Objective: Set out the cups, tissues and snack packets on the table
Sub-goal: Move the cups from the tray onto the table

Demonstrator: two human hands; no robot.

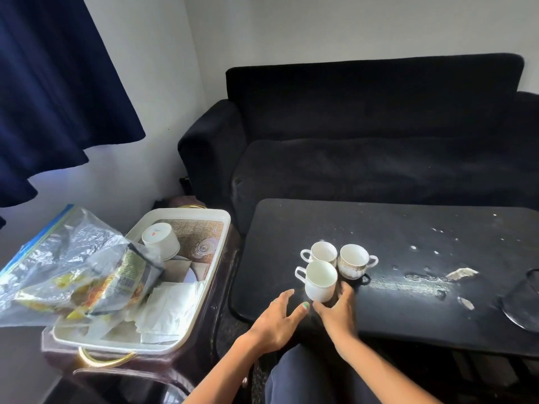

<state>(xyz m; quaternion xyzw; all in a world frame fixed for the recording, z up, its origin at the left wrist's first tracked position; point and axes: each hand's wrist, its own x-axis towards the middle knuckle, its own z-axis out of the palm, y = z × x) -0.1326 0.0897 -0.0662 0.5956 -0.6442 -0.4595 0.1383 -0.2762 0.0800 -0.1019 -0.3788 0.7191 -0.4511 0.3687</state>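
Three white cups stand close together on the black table [408,234]: two at the back [322,252] [353,259], and a nearer cup [320,281] in front of them. My right hand [338,313] curls around the base of the nearer cup, thumb in front and fingers on its right side. My left hand [275,320] lies spread on the table just left of that cup, its thumb tip near the base. On the left, a white tray [204,290] holds an upturned cup [160,239] and white tissues [172,307]. A clear zip bag of snack packets [73,269] rests across the tray's left side.
The tray sits on a dark brown side table [186,371] with a gold handle. A black sofa [364,147] stands behind the black table. A dark glass object [522,301] lies at the table's right edge. The tabletop has chipped spots and droplets. A blue curtain [52,83] hangs upper left.
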